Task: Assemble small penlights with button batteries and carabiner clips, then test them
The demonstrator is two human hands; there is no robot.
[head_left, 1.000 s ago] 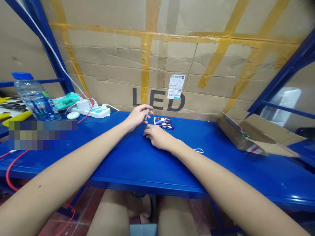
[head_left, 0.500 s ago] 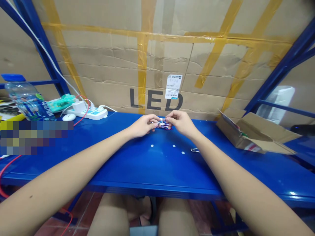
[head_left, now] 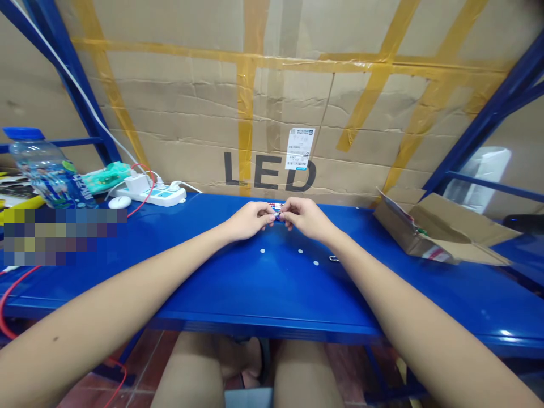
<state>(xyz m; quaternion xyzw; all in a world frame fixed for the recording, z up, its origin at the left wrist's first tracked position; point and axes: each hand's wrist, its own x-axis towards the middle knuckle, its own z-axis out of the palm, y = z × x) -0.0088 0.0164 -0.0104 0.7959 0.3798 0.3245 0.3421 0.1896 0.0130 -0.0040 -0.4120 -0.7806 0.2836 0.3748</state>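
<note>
My left hand and my right hand meet at the back middle of the blue table. Both curl their fingers around a small row of red, white and blue keychain-like items, mostly hidden between them. Three small white dots lie on the table just in front of the hands. A small metal clip lies beside my right wrist.
An open cardboard box sits at the right. At the left stand a water bottle, a white power strip with plugs and a red cable, and a white mouse. A large taped cardboard sheet marked LED backs the table.
My right hand lifted from the table near the front and went back to the row of items. Both hands then closed in together over the row, covering most of it.
</note>
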